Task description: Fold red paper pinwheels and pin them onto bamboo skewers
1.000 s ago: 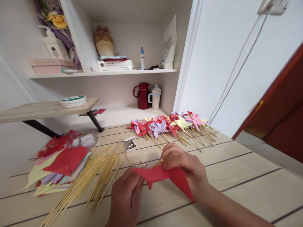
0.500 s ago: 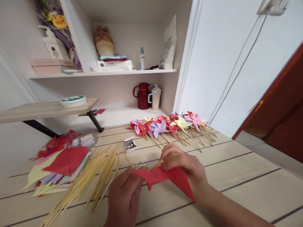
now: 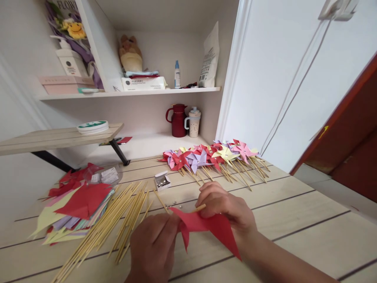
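Between my hands, above the near part of the table, is a red paper (image 3: 196, 221) with folded, pointed corners, like a pinwheel's blades. My left hand (image 3: 156, 241) pinches its left edge, fingers closed. My right hand (image 3: 225, 206) is closed on the paper's upper right part, and the tip of a wooden stick (image 3: 200, 207) pokes out by its thumb. The rest of that stick is hidden. Just beyond the hands lie several small metal pins (image 3: 174, 203), and farther back sits an open little box (image 3: 162, 181) of pins.
Left lie bundled wooden sticks (image 3: 103, 224) and a stack of coloured paper with a red sheet (image 3: 84, 201) on top. Finished pinwheels (image 3: 198, 159) are heaped at the back right. Behind stand a dark red jug (image 3: 178, 122), a cup (image 3: 193, 122) and a small raised stand (image 3: 59, 135).
The red paper's left edge has shifted slightly right and up, and the paper has tilted. Less of the stick shows beside the right thumb. Both hands keep their grip.
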`<state>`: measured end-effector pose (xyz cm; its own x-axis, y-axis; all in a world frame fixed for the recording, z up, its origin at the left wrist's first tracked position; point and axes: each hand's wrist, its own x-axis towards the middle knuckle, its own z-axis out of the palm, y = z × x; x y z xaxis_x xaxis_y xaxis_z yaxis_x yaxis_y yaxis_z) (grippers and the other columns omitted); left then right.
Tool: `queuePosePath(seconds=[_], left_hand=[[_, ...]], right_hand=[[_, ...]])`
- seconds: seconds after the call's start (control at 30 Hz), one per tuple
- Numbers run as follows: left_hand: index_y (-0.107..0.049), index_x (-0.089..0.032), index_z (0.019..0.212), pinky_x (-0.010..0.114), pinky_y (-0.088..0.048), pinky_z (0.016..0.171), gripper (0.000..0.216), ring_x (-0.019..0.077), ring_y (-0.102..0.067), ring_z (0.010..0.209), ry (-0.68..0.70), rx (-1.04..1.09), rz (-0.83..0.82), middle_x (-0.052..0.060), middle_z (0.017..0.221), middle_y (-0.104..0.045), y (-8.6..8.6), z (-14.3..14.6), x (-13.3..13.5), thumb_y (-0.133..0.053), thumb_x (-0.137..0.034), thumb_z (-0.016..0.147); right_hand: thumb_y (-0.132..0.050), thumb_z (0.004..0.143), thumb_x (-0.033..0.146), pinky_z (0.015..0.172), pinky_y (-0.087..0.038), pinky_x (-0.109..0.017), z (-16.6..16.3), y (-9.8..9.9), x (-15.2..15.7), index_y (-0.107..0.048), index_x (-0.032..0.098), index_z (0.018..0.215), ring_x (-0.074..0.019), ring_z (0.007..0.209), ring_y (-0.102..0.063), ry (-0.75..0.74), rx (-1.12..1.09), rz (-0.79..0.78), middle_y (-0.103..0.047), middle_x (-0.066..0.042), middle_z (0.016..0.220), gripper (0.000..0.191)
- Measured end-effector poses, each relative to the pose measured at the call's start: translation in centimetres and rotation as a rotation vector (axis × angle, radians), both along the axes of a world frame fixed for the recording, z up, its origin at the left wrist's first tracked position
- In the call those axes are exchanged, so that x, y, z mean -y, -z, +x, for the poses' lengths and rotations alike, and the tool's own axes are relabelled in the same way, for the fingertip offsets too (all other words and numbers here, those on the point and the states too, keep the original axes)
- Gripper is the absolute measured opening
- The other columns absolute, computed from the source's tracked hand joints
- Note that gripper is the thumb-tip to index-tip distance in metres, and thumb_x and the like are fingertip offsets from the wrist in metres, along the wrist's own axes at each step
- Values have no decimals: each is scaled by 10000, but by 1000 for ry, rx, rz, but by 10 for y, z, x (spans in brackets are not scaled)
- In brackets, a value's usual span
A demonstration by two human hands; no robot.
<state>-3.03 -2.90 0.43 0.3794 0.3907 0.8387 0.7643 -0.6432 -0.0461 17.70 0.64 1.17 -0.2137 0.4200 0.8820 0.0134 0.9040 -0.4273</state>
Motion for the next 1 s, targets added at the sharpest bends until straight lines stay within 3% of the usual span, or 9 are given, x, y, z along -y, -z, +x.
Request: queuePosePath(seconds=[0.17, 0.33, 0.5, 0.7, 1.0], left_hand=[[-705, -145, 972, 229, -491, 551, 208, 145, -644, 599, 17, 31, 5, 57, 726, -714, 0, 0, 0, -501, -123, 936], [-686, -173, 862, 222, -474, 528, 187, 142, -651, 590, 29, 56, 29, 37, 700, -707, -3, 1, 1, -514, -115, 910], [-679, -186, 916, 234, -505, 579, 188, 147, -672, 647, 44, 44, 27, 40, 780, -734, -2, 0, 0, -499, -136, 932], [-645, -146, 1101, 253, -445, 501, 222, 139, -587, 546, 37, 1, 36, 28, 679, -658, 0, 1, 0, -455, -159, 987], [-643, -149, 1051, 254, -455, 513, 194, 126, -592, 542, 39, -23, 81, 16, 662, -662, -5, 3, 3, -463, -121, 984]], right_hand=[[-652, 917, 231, 876, -521, -444, -3, 1, 3, -626, 259, 926, -196, 763, -645, -1, -87, -114, -680, -27, 800, 39], [-691, 905, 246, 953, -507, -456, -3, 7, 4, -586, 287, 1121, -215, 857, -671, 4, -153, -171, -709, -11, 795, 244], [-646, 935, 286, 991, -486, -485, -1, 0, 5, -668, 254, 1024, -208, 808, -685, 32, -65, -110, -727, -38, 838, 98], [-627, 949, 325, 941, -503, -466, -2, -16, 9, -685, 225, 932, -195, 720, -685, 72, -55, -65, -721, -39, 761, 117], [-627, 948, 256, 957, -459, -488, 1, -14, 10, -666, 229, 981, -198, 752, -685, 127, -14, 13, -710, -35, 789, 58]])
